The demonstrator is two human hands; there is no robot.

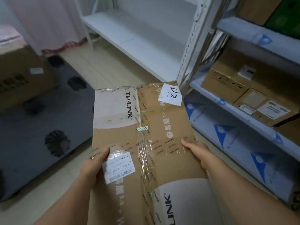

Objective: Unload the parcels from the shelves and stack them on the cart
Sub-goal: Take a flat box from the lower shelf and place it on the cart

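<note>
Cardboard parcel (146, 143) gripped by L hand (94, 166) & R hand (198, 153), thumbs on top; fingers prob. underneath.

You hold a brown cardboard parcel (155, 143) that reads "TP-LINK" in black on its pale far-left panel, and again, partly cut off as "LINK", on the pale patch nearest you. Faint print along its top gives "3.0" among Chinese characters. A white sticker (119, 167) by your left hand (92, 169) reads "J6-S04" above a barcode. A white paper slip (170, 94) at the far corner carries a handwritten mark, too unclear to read surely.
</note>
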